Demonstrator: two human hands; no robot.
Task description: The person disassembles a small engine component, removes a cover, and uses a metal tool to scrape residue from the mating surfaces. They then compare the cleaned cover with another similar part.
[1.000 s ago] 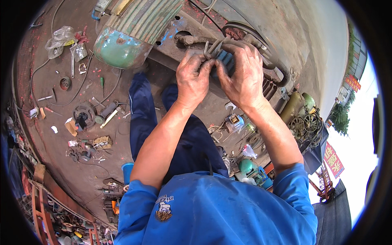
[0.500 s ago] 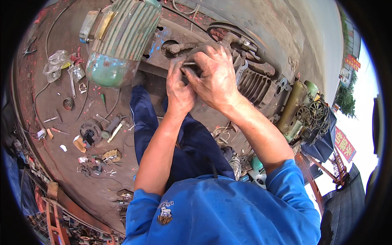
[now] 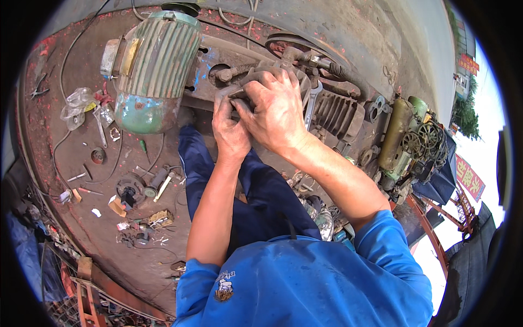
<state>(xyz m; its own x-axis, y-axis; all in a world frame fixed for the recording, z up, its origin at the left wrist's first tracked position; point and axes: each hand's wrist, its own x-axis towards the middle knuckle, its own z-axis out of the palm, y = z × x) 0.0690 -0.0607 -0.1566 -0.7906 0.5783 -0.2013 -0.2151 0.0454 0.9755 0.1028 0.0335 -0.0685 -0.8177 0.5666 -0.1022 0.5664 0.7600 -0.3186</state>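
Note:
My left hand (image 3: 230,128) and my right hand (image 3: 275,111) are closed together at the rusty machine, the right partly over the left, around a small metal piece that I cannot make out. A silver wrench (image 3: 311,101) stands just right of my right hand. Beside it are a finned housing (image 3: 339,114) and a ribbed hose (image 3: 351,79) on pipe fittings. To the left, a weathered green motor (image 3: 155,65) sits on the steel base (image 3: 206,73).
Loose tools, cables (image 3: 64,71), a plastic bag (image 3: 76,103) and metal parts (image 3: 129,188) litter the floor (image 3: 81,218) at left. An olive cylinder machine (image 3: 395,136) stands at right. Orange steel frames (image 3: 87,294) are at lower left. My legs (image 3: 201,169) are beneath my arms.
My hands have shifted left and drawn together, the right now over the left. The wrench beside them has come into sight. The scene has shifted in view, showing more of the motor.

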